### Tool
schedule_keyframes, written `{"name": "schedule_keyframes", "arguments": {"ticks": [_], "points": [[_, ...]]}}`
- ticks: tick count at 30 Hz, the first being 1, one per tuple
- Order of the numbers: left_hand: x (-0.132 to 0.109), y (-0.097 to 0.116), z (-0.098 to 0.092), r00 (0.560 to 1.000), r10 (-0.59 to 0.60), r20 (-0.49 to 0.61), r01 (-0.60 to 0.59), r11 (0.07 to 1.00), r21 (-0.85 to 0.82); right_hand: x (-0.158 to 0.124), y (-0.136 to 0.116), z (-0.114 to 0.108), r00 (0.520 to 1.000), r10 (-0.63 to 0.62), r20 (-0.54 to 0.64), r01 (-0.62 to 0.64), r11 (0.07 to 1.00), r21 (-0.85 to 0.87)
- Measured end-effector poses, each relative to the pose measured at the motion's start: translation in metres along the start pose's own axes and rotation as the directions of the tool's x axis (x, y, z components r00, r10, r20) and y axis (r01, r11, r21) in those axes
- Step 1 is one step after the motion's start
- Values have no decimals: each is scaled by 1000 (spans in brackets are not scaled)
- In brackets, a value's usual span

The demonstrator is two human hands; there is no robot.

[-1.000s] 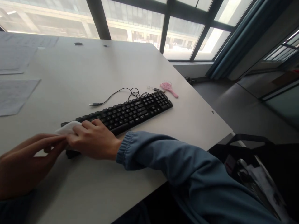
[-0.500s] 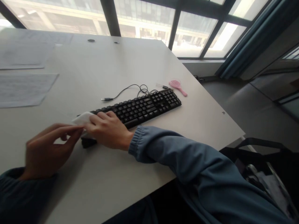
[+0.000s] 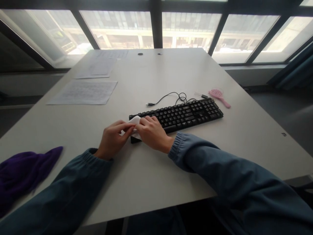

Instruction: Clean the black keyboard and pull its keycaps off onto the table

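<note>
A black keyboard (image 3: 188, 115) lies slantwise on the white table. Over its left end, a white tissue (image 3: 135, 120) is pinched between my two hands. My left hand (image 3: 112, 138) grips the tissue's left side, thumb and fingertips pressed together. My right hand (image 3: 154, 133) is curled on the other side of it, resting over the left keys, which it partly hides. The fingertips of both hands nearly meet. Behind the keyboard its black USB cable (image 3: 168, 94) lies loosely coiled.
Beyond the keyboard's right end are a pink hairbrush (image 3: 218, 96) and a small dark-handled wire tool (image 3: 204, 96). Printed papers (image 3: 84, 93) lie at the back left of the table (image 3: 156, 182). A purple cloth (image 3: 26, 169) sits at the front left.
My view has turned left, bringing the purple cloth and the table's left edge into sight. Both hands stay on the tissue at the keyboard's left end.
</note>
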State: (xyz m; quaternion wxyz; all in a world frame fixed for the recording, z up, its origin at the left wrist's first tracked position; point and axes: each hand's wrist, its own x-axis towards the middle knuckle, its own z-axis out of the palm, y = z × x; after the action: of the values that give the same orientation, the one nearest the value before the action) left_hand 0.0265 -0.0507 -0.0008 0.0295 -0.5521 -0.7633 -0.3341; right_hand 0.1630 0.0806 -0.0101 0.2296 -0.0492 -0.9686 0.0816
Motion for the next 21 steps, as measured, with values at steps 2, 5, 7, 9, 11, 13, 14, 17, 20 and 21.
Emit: {"name": "schedule_keyframes", "arguments": {"ticks": [2, 5, 7, 9, 11, 13, 14, 17, 20, 21], "points": [[1, -3, 0, 1000, 13, -23, -13, 1000, 15, 0, 0, -1, 1000, -8, 1, 8, 1000, -13], [3, -9, 2, 999, 26, -33, -25, 999, 38, 1, -2, -1, 1000, -7, -4, 7, 1000, -20], [5, -12, 4, 999, 34, -34, -32, 998, 47, 2, -2, 0, 1000, -2, -9, 2, 1000, -17], [7, -13, 5, 998, 44, -39, -41, 997, 70, 3, -2, 1, 1000, 2, -15, -3, 1000, -16], [7, -12, 6, 998, 51, -36, -46, 992, 122, 5, -2, 2, 1000, 3, -17, -4, 1000, -19], [7, -12, 6, 999, 51, -16, -48, 981, 190, 6, -2, 2, 1000, 11, -21, -11, 1000, -21], [6, -12, 5, 999, 50, -4, -47, 974, 222, 6, -2, 2, 1000, 16, -22, -17, 1000, -22], [5, -13, 1, 999, 46, 17, -49, 964, 260, 5, -2, 1, 999, 34, -26, -35, 999, -29], [5, -15, -2, 999, 47, 21, -50, 975, 215, 5, -4, 1, 999, 45, -19, -46, 998, -35], [6, -15, -3, 999, 47, 23, -50, 979, 199, 5, -4, 1, 999, 47, -13, -47, 998, -37]]}}
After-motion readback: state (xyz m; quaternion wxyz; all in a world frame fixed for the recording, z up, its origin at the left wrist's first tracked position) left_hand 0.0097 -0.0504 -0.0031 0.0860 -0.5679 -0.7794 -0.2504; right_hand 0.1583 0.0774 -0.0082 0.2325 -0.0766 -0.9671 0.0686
